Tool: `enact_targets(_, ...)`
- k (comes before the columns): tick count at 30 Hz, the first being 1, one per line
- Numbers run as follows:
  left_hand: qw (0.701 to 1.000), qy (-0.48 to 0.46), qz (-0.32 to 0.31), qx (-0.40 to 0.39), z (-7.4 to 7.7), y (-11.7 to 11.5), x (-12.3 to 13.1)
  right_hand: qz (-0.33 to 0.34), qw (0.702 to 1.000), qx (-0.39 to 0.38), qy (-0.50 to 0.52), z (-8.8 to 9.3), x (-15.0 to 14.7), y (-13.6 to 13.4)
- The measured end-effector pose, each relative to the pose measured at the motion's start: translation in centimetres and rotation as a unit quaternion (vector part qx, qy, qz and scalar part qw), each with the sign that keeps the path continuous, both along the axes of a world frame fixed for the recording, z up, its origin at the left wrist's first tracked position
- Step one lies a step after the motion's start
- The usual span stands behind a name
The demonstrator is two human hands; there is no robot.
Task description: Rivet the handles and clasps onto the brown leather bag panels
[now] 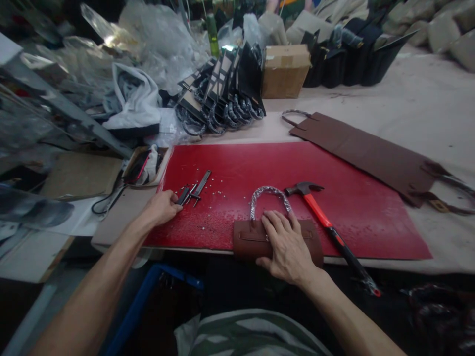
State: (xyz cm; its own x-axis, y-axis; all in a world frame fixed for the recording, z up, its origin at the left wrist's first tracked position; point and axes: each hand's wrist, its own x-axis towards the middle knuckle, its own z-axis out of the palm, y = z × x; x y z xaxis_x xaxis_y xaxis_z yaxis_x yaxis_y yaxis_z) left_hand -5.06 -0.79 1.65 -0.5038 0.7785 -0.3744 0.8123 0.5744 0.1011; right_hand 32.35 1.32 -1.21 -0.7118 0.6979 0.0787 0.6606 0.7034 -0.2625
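Observation:
My left hand (pixel 166 207) reaches to the left side of the red board, its fingertips closed at the end of a small dark metal tool (pixel 183 196). Beside that tool lie several thin metal punches (pixel 192 193) and a longer flat metal strip (pixel 203 182). My right hand (pixel 284 242) rests with fingers outstretched on a folded brown leather bag piece (pixel 247 242) at the board's front edge. Its plastic-wrapped handle (pixel 267 189) arches away from me. Right of it lies a claw hammer (pixel 318 210) with a red and black handle, overhanging the edge.
Small bits are scattered over the red board (pixel 245 163). A long brown leather piece (pixel 367 153) with wrapped handles lies at the right. Behind stand black bag pieces (pixel 226 89), a cardboard box (pixel 285 71) and plastic wrapping (pixel 148 39). A small tray (pixel 146 165) sits at the left.

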Motion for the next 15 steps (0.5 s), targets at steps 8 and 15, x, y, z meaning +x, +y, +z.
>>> enact_targets(8, 0.999, -0.021, -0.02, 0.014, -0.6, -0.8, -0.5, 0.003, 1.0, 0.022, 0.013, -0.3, 0.1, 0.0)
enact_targets(15, 0.998, 0.021, 0.013, 0.06, -0.4, -0.5, -0.4, 0.003, 0.996, 0.074, 0.053, -1.3, 0.3, 0.3)
